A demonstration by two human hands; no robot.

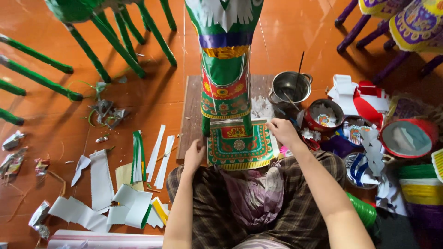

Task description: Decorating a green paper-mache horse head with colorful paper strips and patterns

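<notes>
Judging by the scene, the decorating is well under way: the green paper figure (225,60) standing on the wooden board (191,115) is already covered in patterned panels, and a further patterned paper sheet (237,145) is being laid flat at its foot. The sheet is pressed at its left edge by the left hand (194,154), fingers curled, and pinched at its upper right corner by the right hand (282,131). White paper strips (101,180) are scattered on the orange tiled floor at left; a metal pot (290,86) and bowls of cut-outs (325,115) are set at right.
</notes>
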